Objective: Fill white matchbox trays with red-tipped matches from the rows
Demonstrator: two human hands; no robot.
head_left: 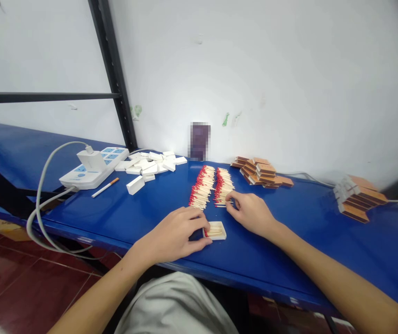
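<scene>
My left hand [181,234] grips the left end of a small white matchbox tray [221,235] between thumb and fingers, near the table's front edge. Several matches [214,229] lie in the tray, their red heads to the left, partly behind my fingers. Beyond it are two long heaps of red-headed matches, a left heap [203,188] and a right heap [223,185]. My right hand [249,211] pinches at the stick ends of matches on the near side of the right heap. Its fingertips partly cover them.
White empty matchbox trays [150,163] are piled at the back left, by a power strip [94,169] with a plugged-in charger [91,160] and a cigarette [104,187]. Brown matchbox sleeves form a pile [261,171] at the back right and a stack [360,197] farther right. A black post [113,69] rises at left.
</scene>
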